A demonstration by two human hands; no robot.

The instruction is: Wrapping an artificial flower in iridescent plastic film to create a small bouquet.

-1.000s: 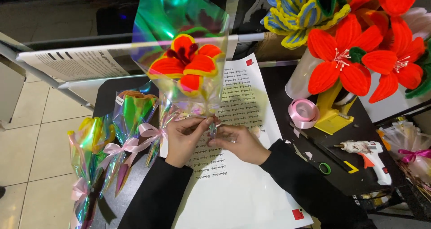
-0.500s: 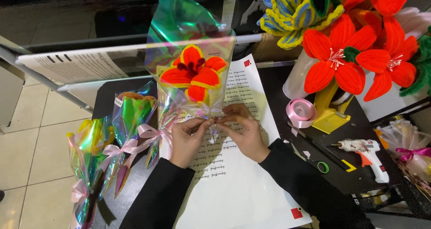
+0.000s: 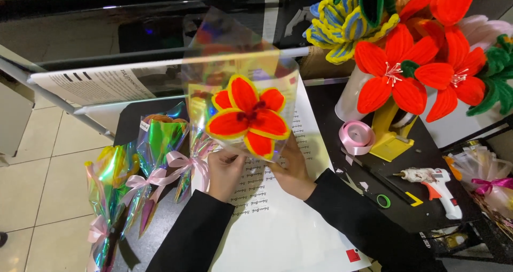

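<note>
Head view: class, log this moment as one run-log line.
left hand: holds wrapped flower | right hand: holds same | wrapped flower: above printed sheet

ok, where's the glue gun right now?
Head view, right side: the glue gun lies on the black table, right of the pink ribbon roll.

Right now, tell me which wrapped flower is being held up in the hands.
The red flower with yellow edges: both hands, left hand and right hand, grip its iridescent wrap, while the other wrapped flowers lie on the table with pink bows.

floor (image 3: 32,186) — pale tiles | table (image 3: 411,160) — black | wall (image 3: 107,26) — dark, glossy
</note>
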